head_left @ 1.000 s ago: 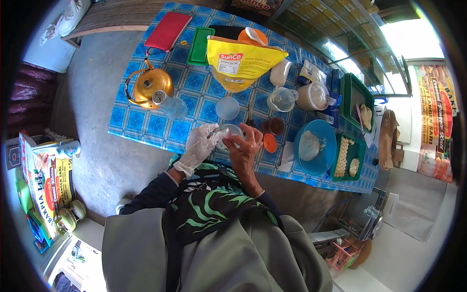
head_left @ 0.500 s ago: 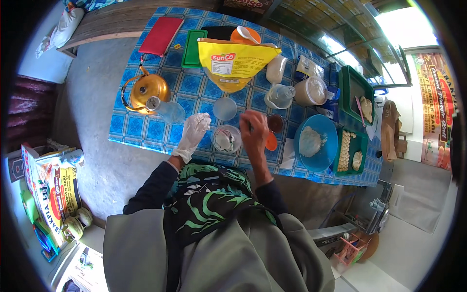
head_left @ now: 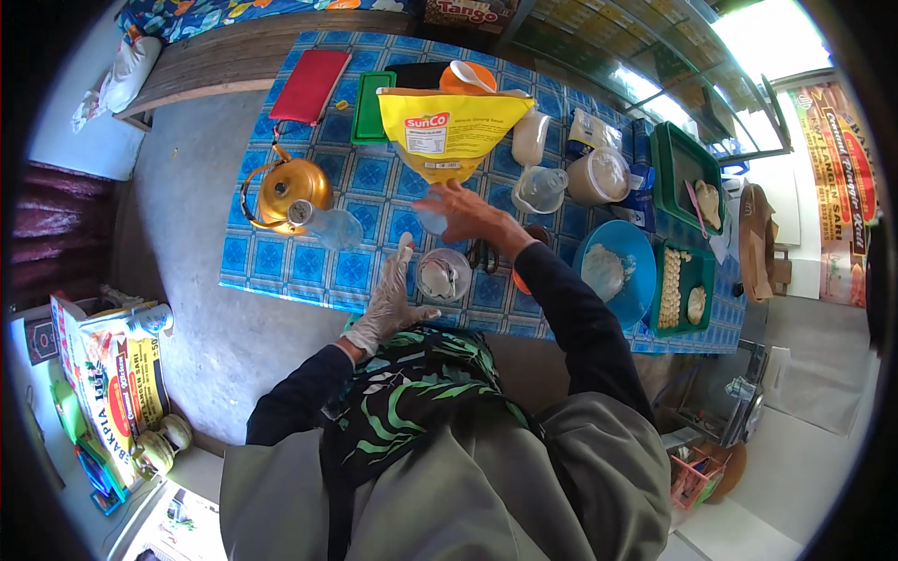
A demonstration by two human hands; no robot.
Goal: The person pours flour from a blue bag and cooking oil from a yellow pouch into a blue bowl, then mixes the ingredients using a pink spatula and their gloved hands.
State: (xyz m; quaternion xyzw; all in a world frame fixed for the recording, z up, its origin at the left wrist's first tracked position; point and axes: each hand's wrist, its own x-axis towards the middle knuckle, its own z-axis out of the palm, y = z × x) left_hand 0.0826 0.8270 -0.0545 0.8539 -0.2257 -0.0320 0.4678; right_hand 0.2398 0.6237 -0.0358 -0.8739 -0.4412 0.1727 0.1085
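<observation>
My left hand (head_left: 386, 304) wears a thin clear glove and is open, fingers stretched up and thumb apart, just left of a clear plastic tub (head_left: 459, 291). White, creamy stuff (head_left: 436, 278) lies in that tub. Bare and slightly blurred, my right hand (head_left: 468, 215) reaches across from the right. Its spread fingers lie over a small translucent cup (head_left: 431, 224), covering part of it; whether they touch the cup I cannot tell. Black-handled scissors (head_left: 483, 257) lie below my right wrist. A yellow oil pouch (head_left: 456, 126) stands just beyond that hand.
Left of the hands are a golden kettle (head_left: 293, 192) and a clear bottle (head_left: 337, 227). To the right stand a blue bowl of white flour (head_left: 603, 271), a lidded tub (head_left: 599, 178) and green trays (head_left: 695, 290) holding dough. A red case (head_left: 311, 86) lies far left.
My right hand has opened from closed fingers and moved up and left over the cup, uncovering the scissors. The left hand has drawn down slightly and spread its fingers. The view has shifted a little.
</observation>
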